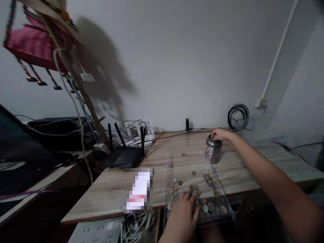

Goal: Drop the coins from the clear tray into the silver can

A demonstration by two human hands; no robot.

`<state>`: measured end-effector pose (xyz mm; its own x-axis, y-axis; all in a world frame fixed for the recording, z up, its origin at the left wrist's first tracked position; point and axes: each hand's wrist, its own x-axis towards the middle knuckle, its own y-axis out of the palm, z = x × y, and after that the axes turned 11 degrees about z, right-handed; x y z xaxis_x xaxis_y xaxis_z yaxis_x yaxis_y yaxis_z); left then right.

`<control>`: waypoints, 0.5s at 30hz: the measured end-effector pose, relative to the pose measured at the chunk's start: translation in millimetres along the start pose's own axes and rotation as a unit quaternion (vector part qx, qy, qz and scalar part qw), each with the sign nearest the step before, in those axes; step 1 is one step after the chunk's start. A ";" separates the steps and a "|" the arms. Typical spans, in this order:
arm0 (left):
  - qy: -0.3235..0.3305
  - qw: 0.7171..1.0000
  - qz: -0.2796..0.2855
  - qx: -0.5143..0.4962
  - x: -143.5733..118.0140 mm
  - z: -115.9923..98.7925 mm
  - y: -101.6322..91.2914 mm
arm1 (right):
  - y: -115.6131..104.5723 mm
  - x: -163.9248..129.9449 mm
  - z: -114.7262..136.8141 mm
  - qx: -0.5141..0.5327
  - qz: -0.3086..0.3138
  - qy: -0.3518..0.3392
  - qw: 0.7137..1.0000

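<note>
My left hand (184,207) lies over the coins (211,206) in a clear plastic tray (231,213), its fingers stretched out and the thumb apart. Silver and gold-coloured coins are scattered across the tray, many of them near its front edge. At the tray's far right stands a round metal tin (212,156) with a printed picture on its side. My right hand (219,134) is at the tin's top, fingers closed and pointing down into its mouth. Whatever those fingertips hold, if anything, is hidden.
Left of the tray lies a blurred-out white rectangle (139,189). A black router (125,156) with upright antennas stands behind it. Against the wall are a small dark bottle (187,125) and a coiled black cable (238,116). White cables (136,227) hang below the table's front edge.
</note>
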<state>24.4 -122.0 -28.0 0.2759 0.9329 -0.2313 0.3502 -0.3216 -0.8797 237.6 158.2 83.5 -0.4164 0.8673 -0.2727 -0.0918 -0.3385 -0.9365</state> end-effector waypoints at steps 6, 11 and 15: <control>-0.004 1.000 0.014 -0.009 4.6 3.0 1.2 | 6.5 4.6 -1.2 -0.019 -0.092 0.056 0.994; -0.008 1.000 0.024 -0.006 8.1 5.7 0.2 | 18.8 -11.7 13.2 -0.048 -0.184 0.088 0.978; 0.018 1.000 0.019 -0.012 13.5 10.0 11.7 | 59.5 -29.6 53.8 -0.021 -0.209 -0.068 0.975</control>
<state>23.2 -111.6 -45.5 0.3212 0.9138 -0.2486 0.3605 -0.3607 -0.8602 195.8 92.8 47.7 -0.4675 0.8686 0.1640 -0.2428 0.0523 -0.9687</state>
